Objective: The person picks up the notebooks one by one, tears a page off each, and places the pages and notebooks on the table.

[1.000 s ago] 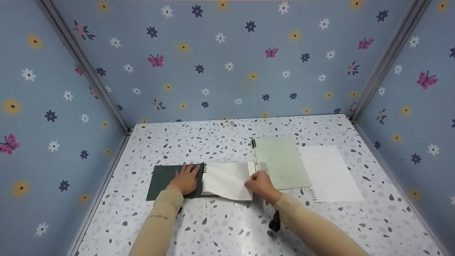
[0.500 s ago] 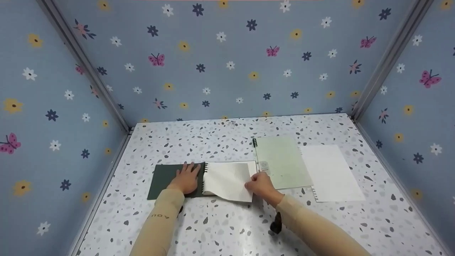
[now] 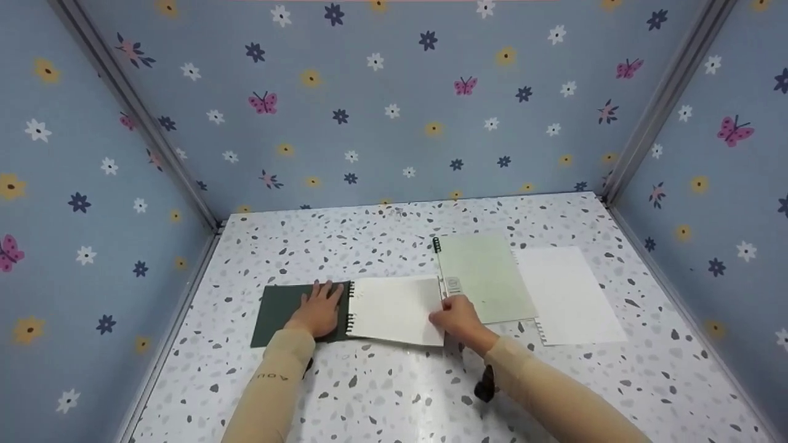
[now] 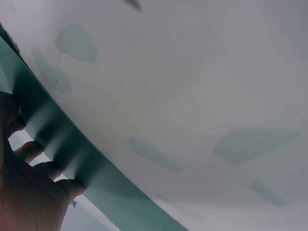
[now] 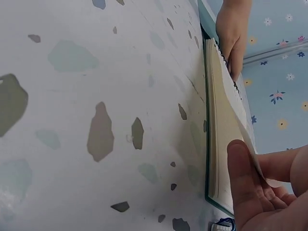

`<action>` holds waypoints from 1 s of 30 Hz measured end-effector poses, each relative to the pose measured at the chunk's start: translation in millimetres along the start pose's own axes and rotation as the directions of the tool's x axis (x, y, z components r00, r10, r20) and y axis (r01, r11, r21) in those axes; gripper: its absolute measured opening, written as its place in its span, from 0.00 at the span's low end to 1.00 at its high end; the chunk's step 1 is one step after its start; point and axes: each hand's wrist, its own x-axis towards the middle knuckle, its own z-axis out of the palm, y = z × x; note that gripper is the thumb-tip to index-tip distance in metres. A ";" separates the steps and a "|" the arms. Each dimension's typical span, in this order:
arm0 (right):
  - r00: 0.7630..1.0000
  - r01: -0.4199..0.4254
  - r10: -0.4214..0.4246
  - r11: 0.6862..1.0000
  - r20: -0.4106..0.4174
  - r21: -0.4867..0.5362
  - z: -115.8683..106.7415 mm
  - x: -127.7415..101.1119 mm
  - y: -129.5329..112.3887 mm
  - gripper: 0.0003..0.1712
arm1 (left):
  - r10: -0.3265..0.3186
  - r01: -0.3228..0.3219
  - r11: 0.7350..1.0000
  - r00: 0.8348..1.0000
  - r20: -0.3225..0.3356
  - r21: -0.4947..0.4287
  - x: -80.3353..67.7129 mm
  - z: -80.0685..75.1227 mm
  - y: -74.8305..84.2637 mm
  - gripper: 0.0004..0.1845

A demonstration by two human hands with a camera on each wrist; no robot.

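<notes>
A spiral notebook lies opened sideways, its dark green cover (image 3: 271, 314) folded out on the left and its white page (image 3: 394, 307) on the right. With fingers spread, my left hand (image 3: 317, 312) presses flat on the cover beside the black coil (image 3: 350, 320). My right hand (image 3: 458, 320) pinches the page at its right edge. In the right wrist view, thumb and fingers of that hand (image 5: 262, 187) hold the sheet (image 5: 234, 110) slightly raised over the stack of pages (image 5: 222, 159). The left wrist view shows fingertips of my left hand (image 4: 36, 187) on the green cover (image 4: 115, 180).
A pale green spiral notebook (image 3: 489, 277) lies just right of the page, near my right hand. Farther right is a loose white sheet (image 3: 575, 295) with a torn perforated edge. Flower-patterned walls (image 3: 394, 135) enclose the speckled table (image 3: 394, 394) at the back and sides.
The held page has flattened and its free edge has shifted right and slightly up with my right hand. The left hand stays on the cover. The head view has shifted slightly.
</notes>
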 end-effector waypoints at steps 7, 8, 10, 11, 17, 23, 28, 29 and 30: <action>0.999 0.010 -0.009 1.000 0.054 -0.009 1.7 -1.4 0.4 0.15 | 0.005 -0.005 1.000 1.000 -0.003 -0.006 -1.5 1.9 -0.9 0.31; 0.999 0.008 -0.007 1.000 0.053 -0.017 1.6 -1.5 1.2 0.15 | 0.004 -0.004 1.000 1.000 -0.002 -0.005 -1.6 2.2 -0.8 0.31; 0.999 -0.001 0.002 1.000 0.045 -0.021 1.0 -1.6 3.1 0.15 | -0.003 0.003 1.000 1.000 0.001 -0.005 -1.7 2.4 -0.7 0.31; 0.999 -0.003 0.004 1.000 0.040 -0.021 0.6 -1.7 3.7 0.15 | -0.004 0.004 1.000 1.000 -0.001 -0.007 -1.6 2.6 -0.9 0.31; 0.999 0.018 -0.018 1.000 0.039 -0.010 -2.2 -3.8 6.4 0.14 | -0.005 0.005 1.000 1.000 -0.004 0.003 -0.6 2.2 0.5 0.31; 0.998 0.011 -0.009 0.999 0.065 -0.030 -5.9 -9.1 10.4 0.16 | 0.002 -0.002 1.000 1.000 -0.002 0.004 0.7 1.6 2.1 0.31; 0.998 0.006 -0.003 0.999 0.060 -0.046 -17.3 -10.0 16.3 0.13 | 0.003 -0.003 1.000 1.000 0.005 0.010 1.9 1.8 -1.1 0.31; 0.999 0.002 0.000 0.999 0.053 -0.044 -20.8 -9.7 17.6 0.12 | -0.002 0.002 1.000 1.000 0.007 0.013 2.0 1.6 -2.1 0.31; 0.999 -0.004 0.005 0.999 0.044 -0.039 -24.7 -9.2 18.5 0.11 | -0.007 0.007 1.000 1.000 0.011 0.018 1.9 1.4 -3.2 0.31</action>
